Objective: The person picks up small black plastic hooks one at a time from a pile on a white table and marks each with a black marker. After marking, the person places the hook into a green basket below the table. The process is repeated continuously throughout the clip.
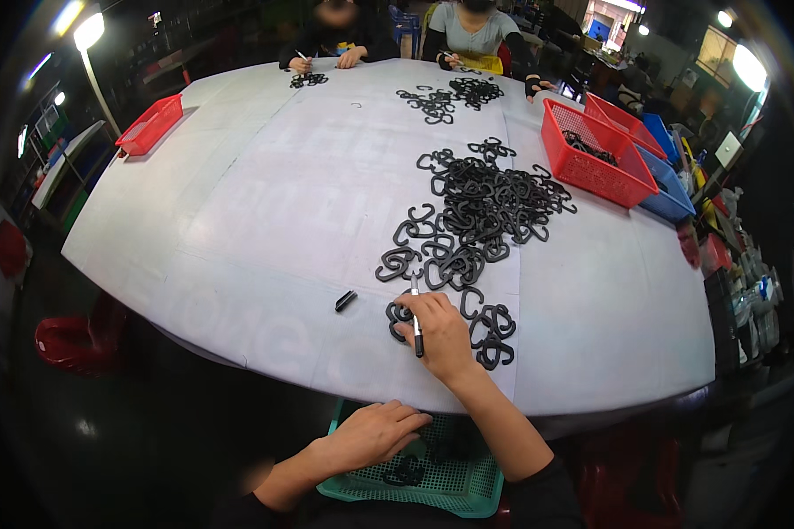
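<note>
My right hand (441,333) is closed around a black-and-white marker pen (415,309), over the near part of the white-covered table. Under and beside its fingers lie a few black C-shaped hooks (395,319), partly hidden by the hand. To the left, a black pen cap (346,301) lies by itself. My left hand (372,436) is open, fingers stretched out, above a green basket (468,504) below the table edge. Some black hooks (403,472) lie in that basket. Farther up the table spreads a large pile of black hooks (494,198).
Red baskets (591,181) and a blue basket (670,201) stand at the right edge, one red basket holding black pieces. Another red basket (153,125) sits far left. Two people work across the table beside smaller hook piles (441,101). A red stool (75,342) stands left.
</note>
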Available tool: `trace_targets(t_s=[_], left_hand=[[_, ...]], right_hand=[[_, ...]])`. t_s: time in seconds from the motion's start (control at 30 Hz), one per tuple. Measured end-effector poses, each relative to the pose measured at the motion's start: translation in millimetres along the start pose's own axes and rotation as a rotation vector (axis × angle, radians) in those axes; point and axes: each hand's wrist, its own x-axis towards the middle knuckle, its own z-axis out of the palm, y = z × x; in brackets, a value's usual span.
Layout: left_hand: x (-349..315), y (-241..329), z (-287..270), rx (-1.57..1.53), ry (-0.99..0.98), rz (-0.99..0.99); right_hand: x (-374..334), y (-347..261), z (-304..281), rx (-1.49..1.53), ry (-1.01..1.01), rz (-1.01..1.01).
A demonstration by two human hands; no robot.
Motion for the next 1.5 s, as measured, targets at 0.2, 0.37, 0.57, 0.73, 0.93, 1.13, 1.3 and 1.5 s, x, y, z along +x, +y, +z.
trace_targets(t_s=[0.2,0.37,0.57,0.73,0.93,1.13,1.3,1.5], left_hand=[[10,6,-8,-0.01,0.157,-0.016],[16,7,-14,-0.057,0.35,-0.169],[35,-25,-19,0.17,0.703,-0.289],[50,-46,-6,0.287,0.616,-0.269],[49,-52,1,0.261,0.642,-0.278],[42,-49,-11,-0.048,0.729,-0.309],[52,-43,-18,-0.34,0.763,-0.265],[53,-26,-24,-0.057,0.774,-0.11]], right_hand=[[4,5,6,-0.098,-0.007,-0.024],[-2,16,7,-0.194,0.016,-0.094],[-4,12,1,-0.05,0.098,-0.076],[-4,30,9,-0.126,0.049,-0.092],[-6,30,3,0.066,0.052,0.057],[-6,13,-12,0.562,0.242,0.366],[-12,14,-18,0.979,0.254,0.49],[-14,-8,-41,1.083,0.255,0.576]])
